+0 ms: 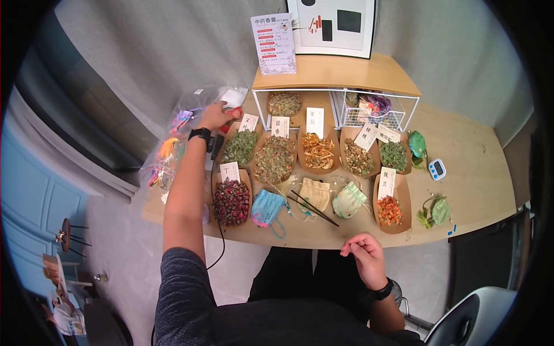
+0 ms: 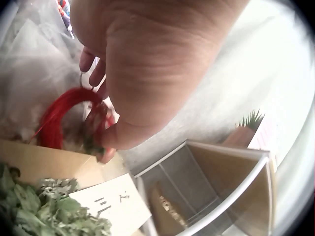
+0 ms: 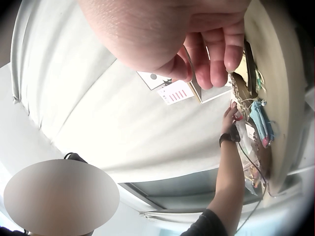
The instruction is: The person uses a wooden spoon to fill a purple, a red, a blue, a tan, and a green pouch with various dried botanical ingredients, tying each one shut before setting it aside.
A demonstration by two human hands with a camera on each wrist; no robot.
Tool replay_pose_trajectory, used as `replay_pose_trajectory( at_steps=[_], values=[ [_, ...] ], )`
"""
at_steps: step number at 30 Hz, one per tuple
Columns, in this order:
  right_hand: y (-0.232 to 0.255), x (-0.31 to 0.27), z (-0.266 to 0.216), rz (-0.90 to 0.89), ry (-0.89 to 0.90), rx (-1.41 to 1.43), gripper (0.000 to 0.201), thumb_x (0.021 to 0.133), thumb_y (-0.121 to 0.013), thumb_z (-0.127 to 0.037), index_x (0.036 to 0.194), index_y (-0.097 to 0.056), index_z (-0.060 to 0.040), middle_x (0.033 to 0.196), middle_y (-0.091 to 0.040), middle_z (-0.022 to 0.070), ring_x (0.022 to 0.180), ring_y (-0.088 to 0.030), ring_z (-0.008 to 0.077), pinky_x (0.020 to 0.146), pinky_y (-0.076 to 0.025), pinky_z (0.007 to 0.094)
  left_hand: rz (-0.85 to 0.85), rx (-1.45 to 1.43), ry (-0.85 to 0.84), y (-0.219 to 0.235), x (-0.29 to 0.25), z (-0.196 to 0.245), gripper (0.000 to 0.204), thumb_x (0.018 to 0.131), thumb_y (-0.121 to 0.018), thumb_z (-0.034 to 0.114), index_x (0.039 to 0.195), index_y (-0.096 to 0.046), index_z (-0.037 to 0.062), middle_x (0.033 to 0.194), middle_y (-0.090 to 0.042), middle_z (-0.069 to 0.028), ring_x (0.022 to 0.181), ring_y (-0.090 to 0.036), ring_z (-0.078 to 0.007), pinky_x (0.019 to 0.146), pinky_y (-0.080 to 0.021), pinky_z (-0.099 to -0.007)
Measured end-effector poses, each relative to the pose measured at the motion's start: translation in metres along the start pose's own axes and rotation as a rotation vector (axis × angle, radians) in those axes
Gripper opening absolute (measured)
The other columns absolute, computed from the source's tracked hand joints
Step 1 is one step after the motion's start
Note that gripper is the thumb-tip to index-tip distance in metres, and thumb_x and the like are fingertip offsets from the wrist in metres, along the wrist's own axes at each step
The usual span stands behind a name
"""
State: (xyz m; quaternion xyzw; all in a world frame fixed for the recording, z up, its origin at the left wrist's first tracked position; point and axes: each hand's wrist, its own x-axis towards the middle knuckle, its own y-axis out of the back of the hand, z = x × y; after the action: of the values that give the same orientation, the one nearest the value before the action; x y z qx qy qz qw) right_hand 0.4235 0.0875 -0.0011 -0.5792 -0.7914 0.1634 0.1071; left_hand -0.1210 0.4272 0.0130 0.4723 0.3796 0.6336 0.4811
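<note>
At the table's back left, my left hand (image 1: pixel 214 115) pinches a red tassel (image 2: pixel 55 115) by one end, between thumb and fingers, beside a clear plastic bag (image 2: pixel 34 73). Its red strands arch to the left in the left wrist view. Just to the right lies a paper tray of green dried leaves (image 1: pixel 240 147) with a white label card (image 1: pixel 249 122). My right hand (image 1: pixel 369 259) hovers off the table's front edge, fingers loosely bent and nothing visible in them.
Several paper trays of dried herbs, such as the rosebud tray (image 1: pixel 232 202), cover the middle. In front lie small pouches (image 1: pixel 267 206) and black chopsticks (image 1: pixel 314 209). A white-framed shelf (image 1: pixel 340 75) stands behind; a timer (image 1: pixel 437 169) sits right. A black cable (image 1: pixel 222 236) hangs over the edge.
</note>
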Motion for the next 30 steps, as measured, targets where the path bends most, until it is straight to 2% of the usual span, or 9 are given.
replay_pose_trajectory(
  at_steps=[5, 6, 8, 12, 15, 17, 22, 27, 30],
  values=[
    [-0.006, 0.005, 0.003, 0.04, 0.02, -0.162, 0.007, 0.1, -0.058, -0.005, 0.103, -0.061, 0.0004, 0.092, -0.067, 0.008, 0.085, -0.062, 0.0139, 0.08, -0.051, 0.029, 0.157, -0.162, -0.104, 0.032, -0.017, -0.018, 0.056, 0.076, -0.073, 0.031, 0.126, -0.067, 0.0059, 0.116, -0.067, -0.0234, 0.111, -0.062, -0.0393, 0.099, -0.049, -0.0443],
    [-0.01, 0.01, 0.0, 0.04, 0.096, -0.372, 0.007, 0.099, -0.06, -0.005, 0.102, -0.061, 0.0005, 0.091, -0.067, 0.0082, 0.083, -0.062, 0.0148, 0.079, -0.051, 0.029, 0.181, -0.207, -0.131, 0.043, -0.026, -0.013, 0.055, 0.076, -0.072, 0.028, 0.126, -0.067, 0.0055, 0.116, -0.067, -0.0234, 0.111, -0.062, -0.0391, 0.098, -0.05, -0.0441],
    [-0.023, 0.026, -0.008, 0.028, 0.256, -0.794, 0.008, 0.097, -0.063, -0.007, 0.1, -0.063, 0.0006, 0.091, -0.067, 0.0085, 0.081, -0.062, 0.0165, 0.077, -0.051, 0.029, 0.226, -0.329, -0.176, 0.07, -0.065, 0.022, 0.047, 0.081, -0.07, 0.02, 0.125, -0.066, 0.0045, 0.119, -0.066, -0.0193, 0.11, -0.062, -0.0341, 0.099, -0.048, -0.041],
    [-0.048, 0.068, -0.014, 0.027, 0.668, -1.217, 0.012, 0.082, -0.071, -0.006, 0.091, -0.064, -0.0037, 0.086, -0.064, 0.0145, 0.086, -0.063, 0.0357, 0.075, -0.052, 0.0433, 0.22, -0.648, -0.15, 0.115, -0.158, 0.092, 0.037, 0.089, -0.065, 0.011, 0.126, -0.064, 0.0043, 0.123, -0.065, -0.0095, 0.113, -0.06, -0.0205, 0.101, -0.045, -0.0333],
    [-0.048, 0.089, 0.002, 0.006, 0.641, -1.447, 0.015, 0.078, -0.074, -0.01, 0.086, -0.063, -0.004, 0.083, -0.064, 0.0137, 0.088, -0.063, 0.034, 0.076, -0.051, 0.0451, 0.207, -0.941, -0.124, 0.134, -0.237, 0.126, 0.034, 0.092, -0.063, 0.007, 0.126, -0.063, 0.003, 0.125, -0.065, -0.0071, 0.117, -0.058, -0.0171, 0.101, -0.044, -0.0311],
    [-0.045, 0.096, 0.014, -0.016, 0.627, -1.486, 0.016, 0.077, -0.076, -0.012, 0.084, -0.063, -0.004, 0.084, -0.065, 0.0138, 0.088, -0.064, 0.0337, 0.078, -0.052, 0.0446, 0.226, -1.054, -0.097, 0.134, -0.284, 0.138, 0.032, 0.092, -0.061, 0.005, 0.124, -0.063, 0.0017, 0.126, -0.065, -0.0065, 0.122, -0.057, -0.018, 0.104, -0.043, -0.0314],
    [-0.037, 0.102, 0.034, -0.022, 0.638, -1.508, 0.013, 0.078, -0.074, -0.011, 0.08, -0.064, -0.0038, 0.084, -0.066, 0.015, 0.086, -0.064, 0.0341, 0.077, -0.052, 0.0451, -0.008, -1.163, 0.028, 0.095, -0.37, 0.166, 0.024, 0.093, -0.061, 0.002, 0.117, -0.064, 0.0045, 0.111, -0.065, -0.0001, 0.099, -0.056, -0.0074, 0.089, -0.045, -0.0247],
    [-0.035, 0.084, 0.019, 0.123, 0.559, -1.245, 0.013, 0.087, -0.068, -0.009, 0.092, -0.061, 0.0003, 0.084, -0.066, 0.0183, 0.084, -0.065, 0.0368, 0.074, -0.051, 0.0459, -0.228, -1.236, -0.022, 0.042, -0.417, 0.195, 0.022, 0.095, -0.062, 0.002, 0.117, -0.062, 0.0062, 0.107, -0.065, 0.0011, 0.097, -0.058, -0.0078, 0.088, -0.045, -0.0251],
    [-0.022, 0.074, 0.011, 0.122, 0.401, -1.008, 0.014, 0.094, -0.064, -0.01, 0.101, -0.058, 0.0009, 0.082, -0.065, 0.0179, 0.079, -0.066, 0.0354, 0.071, -0.051, 0.0429, -0.229, -1.327, -0.069, 0.024, -0.42, 0.209, 0.021, 0.096, -0.061, 0.003, 0.117, -0.061, 0.0061, 0.108, -0.065, 0.0006, 0.098, -0.059, -0.0092, 0.087, -0.047, -0.0272]
  ],
)
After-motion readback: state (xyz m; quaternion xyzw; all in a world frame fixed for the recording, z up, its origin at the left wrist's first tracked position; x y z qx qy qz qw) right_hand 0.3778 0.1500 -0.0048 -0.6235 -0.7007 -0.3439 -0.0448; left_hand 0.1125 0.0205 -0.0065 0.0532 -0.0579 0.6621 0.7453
